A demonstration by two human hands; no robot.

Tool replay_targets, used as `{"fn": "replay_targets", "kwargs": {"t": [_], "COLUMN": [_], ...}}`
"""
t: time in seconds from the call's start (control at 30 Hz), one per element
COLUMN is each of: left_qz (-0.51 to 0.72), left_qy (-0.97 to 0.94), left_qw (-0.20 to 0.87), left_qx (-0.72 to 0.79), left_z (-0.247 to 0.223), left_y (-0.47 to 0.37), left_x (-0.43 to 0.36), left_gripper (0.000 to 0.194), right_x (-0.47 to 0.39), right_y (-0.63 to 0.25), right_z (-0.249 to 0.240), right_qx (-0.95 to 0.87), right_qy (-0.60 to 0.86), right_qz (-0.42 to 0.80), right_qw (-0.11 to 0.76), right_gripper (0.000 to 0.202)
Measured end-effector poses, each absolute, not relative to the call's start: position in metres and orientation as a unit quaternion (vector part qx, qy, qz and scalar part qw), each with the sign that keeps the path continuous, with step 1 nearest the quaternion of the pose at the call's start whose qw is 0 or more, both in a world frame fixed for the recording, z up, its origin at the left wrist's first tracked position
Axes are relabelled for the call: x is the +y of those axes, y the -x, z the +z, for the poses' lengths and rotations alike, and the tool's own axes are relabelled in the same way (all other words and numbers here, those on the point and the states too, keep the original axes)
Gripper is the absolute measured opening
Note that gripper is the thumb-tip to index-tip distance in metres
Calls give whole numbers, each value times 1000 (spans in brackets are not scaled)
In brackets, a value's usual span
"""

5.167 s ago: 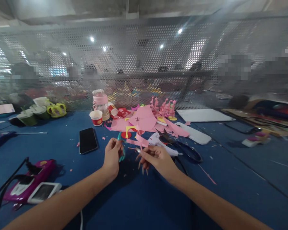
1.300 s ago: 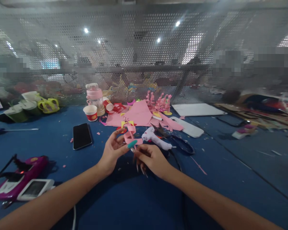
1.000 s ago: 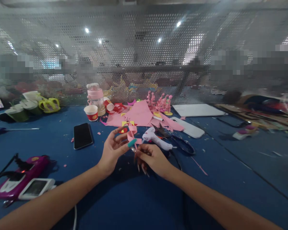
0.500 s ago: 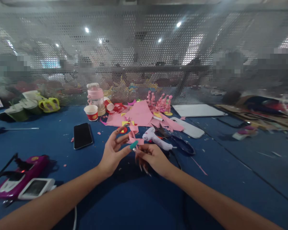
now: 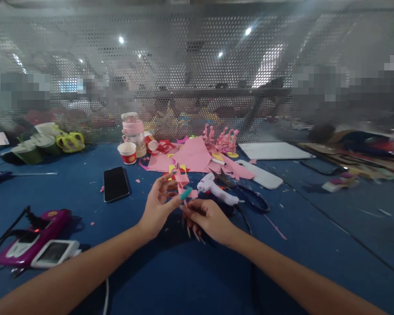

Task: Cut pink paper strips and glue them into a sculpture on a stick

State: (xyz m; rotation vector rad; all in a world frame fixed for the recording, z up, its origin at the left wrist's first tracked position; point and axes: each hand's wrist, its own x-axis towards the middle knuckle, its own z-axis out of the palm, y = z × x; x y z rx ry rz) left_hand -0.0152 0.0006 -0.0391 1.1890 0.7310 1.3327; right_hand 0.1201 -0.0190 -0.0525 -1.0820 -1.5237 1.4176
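Observation:
A small folded pink paper piece [image 5: 183,178] stands upright between my two hands above the blue table [image 5: 144,280]. My left hand [image 5: 160,203] has its thumb, with a long teal nail, and its fingers closed on the paper from the left. Lower down, my right hand [image 5: 206,215] pinches the bottom end of the same paper, its other fingers curled below. Just beyond my right hand lies a white glue gun [image 5: 218,190], with dark-handled scissors [image 5: 252,197] to its right. Pink paper sheets [image 5: 192,155] are spread behind the hands.
A black phone [image 5: 116,184], a paper cup [image 5: 128,153] and a bottle [image 5: 133,131] stand or lie left of centre. Nearer left is a purple power strip [image 5: 51,223]. Curly pink paper pieces [image 5: 225,140] stand behind; a white tablet-like board [image 5: 276,151] lies right.
The view has shifted slightly, so the table items appear a little further right. The pink paper has turned a little between my fingers; both hands keep their grip.

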Motion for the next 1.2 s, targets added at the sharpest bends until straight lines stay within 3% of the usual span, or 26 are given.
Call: {"fn": "replay_targets", "kwargs": {"t": [0.73,1.2], "left_qz": [561,525], "left_qy": [-475,-513], "left_qw": [611,600], "left_qx": [294,318], "left_z": [-38,-41], "left_y": [14,16], "left_x": [-1,0], "left_gripper": [30,24], "right_x": [-22,-20], "right_y": [-120,-120], "right_z": [-53,-55], "right_qx": [-617,-595], "right_qy": [410,427], "right_qz": [556,568], "right_qw": [377,376], "right_gripper": [44,36]}}
